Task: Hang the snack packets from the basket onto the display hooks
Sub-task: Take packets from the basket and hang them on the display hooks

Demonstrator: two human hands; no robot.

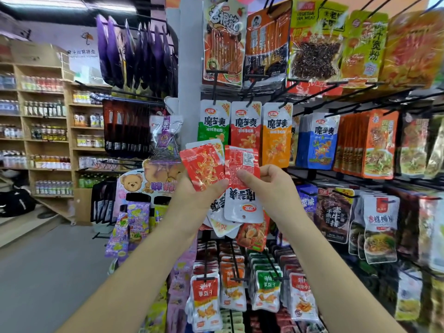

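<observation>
While the right hand (271,188) pinches one red packet (242,162) between thumb and curled fingers, the left hand (192,195) clamps a loose fan of packets (203,164) under its thumb, so both grips are closed on slick film. That is the first risk. The fan is held only near its middle, and a slack thumb would probably let a packet slide out and drop.

The single packet is upside down, with its white end and hanging hole pointing at the floor. It has to be turned over, and a two-finger pinch could lose it during the turn.

The hook (251,92) for the hanging red row (245,126) sits just above and behind both hands, between a green row (211,126) and an orange row (276,131). A careless reach may put the packet on the wrong one, or the hook tip may jab the film and miss the hole.

The packets are flat, glossy pouches, red with a pale header and inverted lettering, held in mid-air touching each other in front of the rack. The basket is out of view.
</observation>
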